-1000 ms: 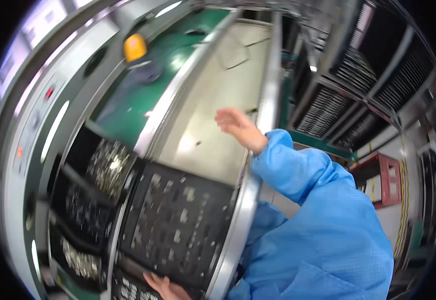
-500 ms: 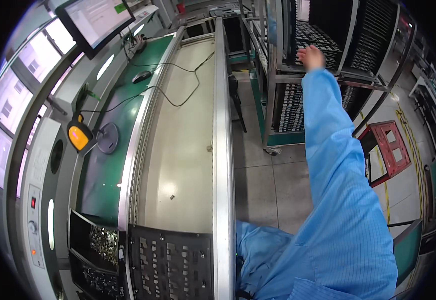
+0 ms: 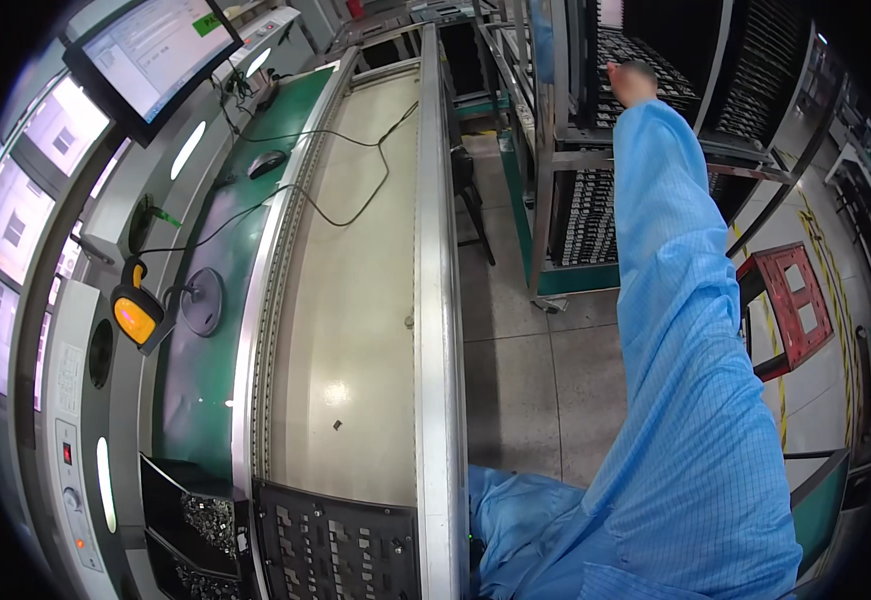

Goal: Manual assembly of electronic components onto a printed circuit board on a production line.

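Note:
My right arm, in a blue sleeve, stretches up and away to a tall metal rack [image 3: 546,190]. My right hand [image 3: 634,84] is at the front of the rack's upper bay, beside a stack of slotted boards or trays [image 3: 656,58] with pale parts. Its thumb side shows; the other fingers are dark, blurred and partly hidden, so I cannot make out any grip. My left hand does not appear. On the conveyor nearest me lies a black fixture plate [image 3: 341,540] with several cut-outs.
A long metal-railed conveyor [image 3: 356,330] runs away from me, with a cable across its far part. Left of it are a yellow scanner [image 3: 136,315], a mouse [image 3: 268,163], a monitor [image 3: 156,60] and black bins of small metal parts [image 3: 211,525]. A red frame [image 3: 801,300] stands at right.
My right hand has moved slightly farther up and into the rack's upper bay. The view has shifted a little, showing more of the monitor.

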Demonstrator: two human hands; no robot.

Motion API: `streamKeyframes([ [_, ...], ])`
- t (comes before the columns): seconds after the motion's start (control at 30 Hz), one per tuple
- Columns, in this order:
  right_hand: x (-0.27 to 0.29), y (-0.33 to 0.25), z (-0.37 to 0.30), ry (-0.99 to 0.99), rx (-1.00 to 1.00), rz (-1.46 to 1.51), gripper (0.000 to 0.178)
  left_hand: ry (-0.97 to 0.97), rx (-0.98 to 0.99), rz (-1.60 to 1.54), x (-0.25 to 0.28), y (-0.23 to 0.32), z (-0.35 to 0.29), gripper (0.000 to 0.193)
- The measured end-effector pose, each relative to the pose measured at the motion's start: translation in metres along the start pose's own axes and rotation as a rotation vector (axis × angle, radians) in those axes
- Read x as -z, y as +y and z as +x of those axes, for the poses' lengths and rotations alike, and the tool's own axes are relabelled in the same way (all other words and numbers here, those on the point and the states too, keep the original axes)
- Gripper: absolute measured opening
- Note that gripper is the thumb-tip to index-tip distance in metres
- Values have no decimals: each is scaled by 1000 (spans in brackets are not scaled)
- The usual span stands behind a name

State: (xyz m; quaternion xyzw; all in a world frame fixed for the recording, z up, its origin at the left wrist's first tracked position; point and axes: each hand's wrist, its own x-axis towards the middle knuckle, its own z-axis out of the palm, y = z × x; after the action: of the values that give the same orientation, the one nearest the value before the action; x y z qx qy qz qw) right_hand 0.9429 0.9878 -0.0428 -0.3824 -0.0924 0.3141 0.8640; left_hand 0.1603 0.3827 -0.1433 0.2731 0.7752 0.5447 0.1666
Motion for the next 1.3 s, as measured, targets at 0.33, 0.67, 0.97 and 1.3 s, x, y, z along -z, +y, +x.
streamKeyframes([
  [0.33,20,-17,-56,-2,-11,127,6,5,199,-66,-10,34,-9,58],
  [0.67,123,-56,-193,-288,-95,74,12,13,397,-236,-15,57,-15,63],
  [0.97,130,-26,-375,-467,-143,-112,11,-95,361,-351,-10,55,-20,75],
  [1.3,31,17,-546,-1316,-311,-247,35,-727,-31,-840,-17,139,-16,73],
])
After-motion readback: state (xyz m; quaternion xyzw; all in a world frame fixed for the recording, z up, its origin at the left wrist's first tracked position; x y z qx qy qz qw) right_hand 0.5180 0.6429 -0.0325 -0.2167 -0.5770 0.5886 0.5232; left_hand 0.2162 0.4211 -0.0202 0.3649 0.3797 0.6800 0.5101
